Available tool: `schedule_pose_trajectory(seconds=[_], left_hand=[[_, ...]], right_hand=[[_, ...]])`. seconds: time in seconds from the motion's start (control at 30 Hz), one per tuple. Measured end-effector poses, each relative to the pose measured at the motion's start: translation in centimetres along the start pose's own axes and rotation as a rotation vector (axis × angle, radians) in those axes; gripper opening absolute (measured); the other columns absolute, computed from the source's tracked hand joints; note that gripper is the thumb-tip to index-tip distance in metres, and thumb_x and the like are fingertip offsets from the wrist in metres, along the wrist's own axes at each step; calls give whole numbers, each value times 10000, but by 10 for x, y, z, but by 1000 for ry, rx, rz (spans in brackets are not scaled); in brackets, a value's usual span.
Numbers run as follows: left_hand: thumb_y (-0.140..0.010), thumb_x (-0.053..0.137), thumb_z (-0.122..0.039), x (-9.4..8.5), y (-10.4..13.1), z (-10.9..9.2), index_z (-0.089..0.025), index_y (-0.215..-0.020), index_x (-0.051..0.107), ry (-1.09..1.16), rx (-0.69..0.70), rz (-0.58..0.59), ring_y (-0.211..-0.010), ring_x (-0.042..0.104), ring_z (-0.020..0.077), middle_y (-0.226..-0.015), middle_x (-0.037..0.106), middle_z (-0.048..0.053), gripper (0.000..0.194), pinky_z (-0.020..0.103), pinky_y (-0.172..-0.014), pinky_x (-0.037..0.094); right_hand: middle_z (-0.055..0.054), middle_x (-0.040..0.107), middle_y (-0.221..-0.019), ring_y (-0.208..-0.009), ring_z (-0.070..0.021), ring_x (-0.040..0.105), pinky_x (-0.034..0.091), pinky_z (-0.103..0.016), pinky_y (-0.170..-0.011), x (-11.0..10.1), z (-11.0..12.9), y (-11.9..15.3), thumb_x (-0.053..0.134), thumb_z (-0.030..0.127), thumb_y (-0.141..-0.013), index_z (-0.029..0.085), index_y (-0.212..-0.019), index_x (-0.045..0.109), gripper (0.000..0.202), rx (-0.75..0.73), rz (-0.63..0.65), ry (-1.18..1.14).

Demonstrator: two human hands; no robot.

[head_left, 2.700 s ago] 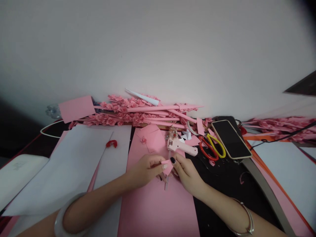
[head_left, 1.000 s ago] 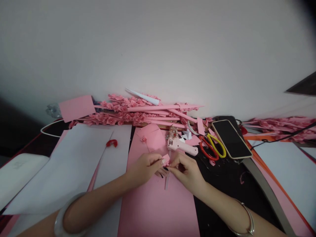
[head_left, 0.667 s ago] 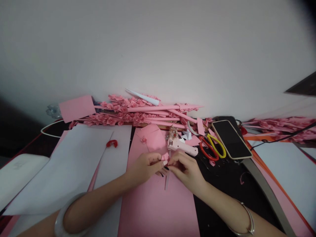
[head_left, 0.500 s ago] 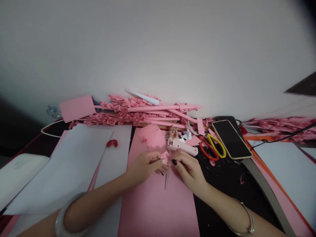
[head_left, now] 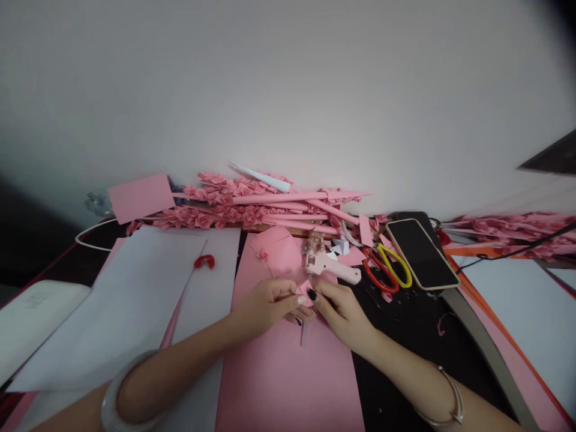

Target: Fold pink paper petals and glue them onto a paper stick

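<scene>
Between my fingertips is a small folded pink paper piece, held above a large pink sheet. My left hand pinches it from the left, thumb on the near side. From the right, my right hand grips its edge between thumb and forefinger. A glue gun lies just beyond my hands, its translucent glue stick sticking out toward me beneath them. Farther back on the sheet sit a small pink paper flower and a pink paper shape.
Pink paper flowers and rolled stems are heaped along the wall. Right of the glue gun lie red-and-yellow-handled scissors and a phone. White sheets cover the left side. More paper is stacked at right.
My right hand has moved slightly left and its thumb and forefinger now close on the pink paper piece. Before, only my left hand held it. Everything else stays put.
</scene>
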State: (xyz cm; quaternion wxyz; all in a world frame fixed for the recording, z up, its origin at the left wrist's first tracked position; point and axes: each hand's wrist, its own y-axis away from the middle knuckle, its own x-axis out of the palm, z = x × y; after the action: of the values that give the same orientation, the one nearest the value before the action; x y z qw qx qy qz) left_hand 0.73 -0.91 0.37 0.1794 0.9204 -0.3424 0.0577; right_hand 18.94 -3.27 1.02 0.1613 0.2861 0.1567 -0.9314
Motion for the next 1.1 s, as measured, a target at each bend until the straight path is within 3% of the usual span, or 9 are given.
schedule_pose_trajectory(seconds=[0.57,0.77,0.93,1.1], left_hand=[[-819,555,-314,1,0,2,-148,-735,547,-52,32,-23,-729,690,183,-756,711,57,187,303,-678,526],[-835,528,-351,0,0,3,-158,-772,529,-46,40,-39,-772,689,182,-822,719,70,203,304,-706,517],[-829,524,-383,0,0,1,-167,-763,516,20,-6,-31,-673,694,183,-734,711,51,226,278,-611,513],[-775,575,-404,-2,1,-5,-168,-863,527,232,-45,-21,-690,699,204,-745,723,77,257,280,-622,508]], right_hand=[[29,402,-580,-521,-120,366,284,-246,-506,3,1,3,367,150,-895,201,-637,376,263,-26,10,43],[16,434,-629,-562,-128,401,338,-244,-531,3,-3,3,370,151,-900,200,-701,436,215,6,-83,11],[2,508,-663,-583,-128,457,374,-240,-549,2,-6,5,449,161,-880,193,-741,498,151,13,-193,18],[-12,556,-676,-589,-134,511,407,-249,-551,0,-7,6,498,144,-863,197,-765,542,120,-97,-256,103]])
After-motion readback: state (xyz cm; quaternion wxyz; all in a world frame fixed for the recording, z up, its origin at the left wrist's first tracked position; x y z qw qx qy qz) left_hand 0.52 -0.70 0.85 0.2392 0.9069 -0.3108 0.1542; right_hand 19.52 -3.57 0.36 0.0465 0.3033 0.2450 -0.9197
